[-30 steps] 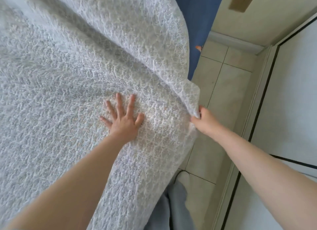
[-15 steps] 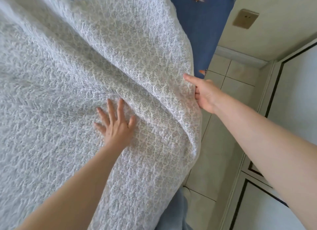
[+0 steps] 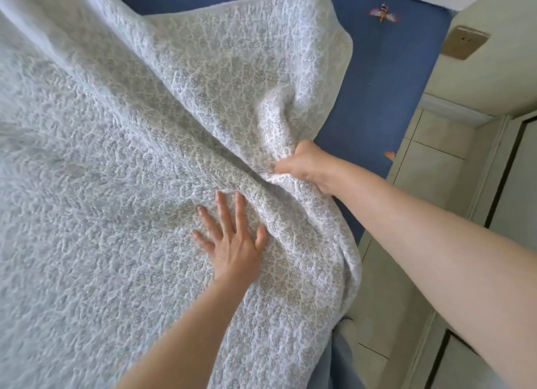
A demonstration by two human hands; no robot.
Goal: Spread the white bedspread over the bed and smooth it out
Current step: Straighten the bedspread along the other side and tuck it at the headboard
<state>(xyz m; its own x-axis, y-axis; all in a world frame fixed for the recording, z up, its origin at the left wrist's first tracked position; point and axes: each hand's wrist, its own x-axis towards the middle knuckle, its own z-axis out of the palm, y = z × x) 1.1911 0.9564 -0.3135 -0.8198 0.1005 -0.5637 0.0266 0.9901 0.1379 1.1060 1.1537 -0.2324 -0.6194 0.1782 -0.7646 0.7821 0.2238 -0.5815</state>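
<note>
The white quilted bedspread (image 3: 116,185) covers most of the bed, with a diagonal fold running up to the left. My left hand (image 3: 232,243) lies flat on it, fingers spread, pressing the fabric down. My right hand (image 3: 311,165) grips a bunched fold of the bedspread near its right edge and holds it lifted over the bed. The blue sheet (image 3: 386,92) with bee prints shows bare along the bed's right side and top.
Pale floor tiles (image 3: 436,144) run beside the bed on the right. A cream wall with a beige socket plate (image 3: 465,41) and a white cupboard door with dark trim (image 3: 517,185) stand close by. A blue-grey fabric (image 3: 343,359) hangs at the bottom.
My right hand moved up and leftward along the edge, from pinching the hanging border to gripping a bunched fold over the bed. More blue sheet shows. My left hand stayed pressed flat.
</note>
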